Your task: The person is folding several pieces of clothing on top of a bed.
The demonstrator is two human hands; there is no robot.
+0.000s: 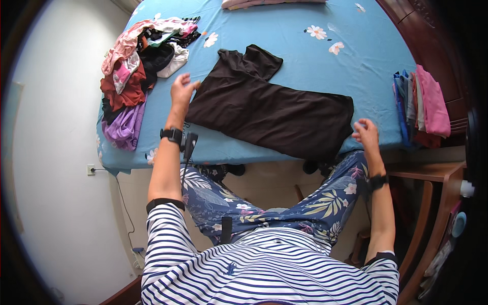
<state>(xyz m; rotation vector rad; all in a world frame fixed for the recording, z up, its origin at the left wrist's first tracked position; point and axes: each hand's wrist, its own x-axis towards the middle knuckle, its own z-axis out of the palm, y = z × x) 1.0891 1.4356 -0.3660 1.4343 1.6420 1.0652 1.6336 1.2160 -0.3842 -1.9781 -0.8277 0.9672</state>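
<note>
A dark brown short-sleeved garment (267, 110) lies spread on a bed with a blue flowered sheet (305, 72), its sleeves towards the upper left and its hem towards the right. Some creases run along its body, and its lower right corner reaches the bed's near edge. My left hand (183, 88) hovers by the garment's upper left side, fingers apart and holding nothing. Just off the hem's right end is my right hand (366, 132), slightly blurred, its fingers loosely bent with nothing in them.
A heap of mixed clothes (129, 80) lies at the bed's left. Folded clothes (431, 103) stand in a row at the right edge, beside a dark wooden headboard (438, 42). Folded pink bedding (270, 4) is at the far edge. A wooden table (423, 171) stands at the near right.
</note>
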